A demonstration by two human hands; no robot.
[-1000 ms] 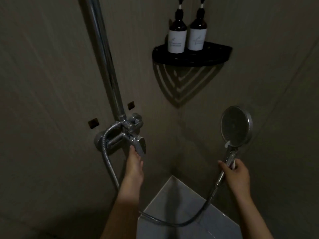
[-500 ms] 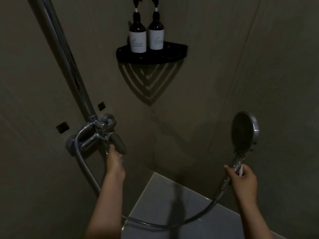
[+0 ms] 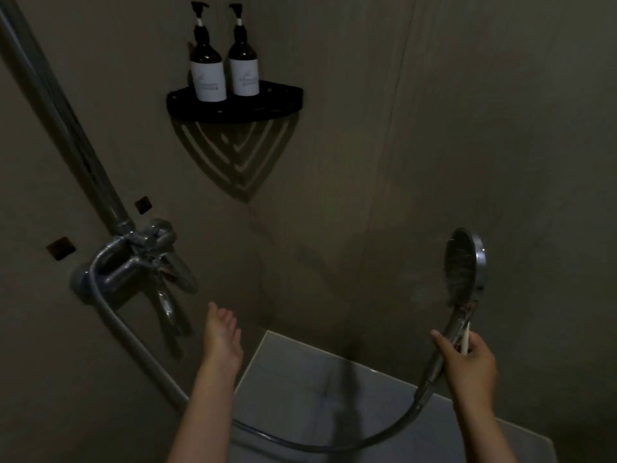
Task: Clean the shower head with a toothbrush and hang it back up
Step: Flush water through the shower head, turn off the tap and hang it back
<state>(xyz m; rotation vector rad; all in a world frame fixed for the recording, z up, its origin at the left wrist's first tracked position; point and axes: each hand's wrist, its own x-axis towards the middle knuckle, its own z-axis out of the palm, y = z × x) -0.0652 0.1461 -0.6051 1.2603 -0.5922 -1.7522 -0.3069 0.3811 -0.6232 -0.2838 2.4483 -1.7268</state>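
My right hand (image 3: 467, 357) grips the handle of the chrome shower head (image 3: 464, 262) at the right, and a white toothbrush (image 3: 465, 339) is pressed against that handle in the same grip. The round spray face is upright and turned left. A metal hose (image 3: 334, 444) runs from the handle down and across to the mixer tap (image 3: 133, 262) on the left wall. My left hand (image 3: 222, 332) hovers with straight fingers a little to the right of and below the tap lever (image 3: 182, 272), touching nothing.
A chrome riser pipe (image 3: 66, 128) climbs from the tap to the upper left. A black corner shelf (image 3: 233, 103) carries two dark pump bottles (image 3: 207, 71) high in the corner. A pale tiled ledge (image 3: 334, 389) lies below between my arms.
My left hand has let go of the tap lever and drawn back down and to the right. The shower head has turned further edge-on, its face more to the left.
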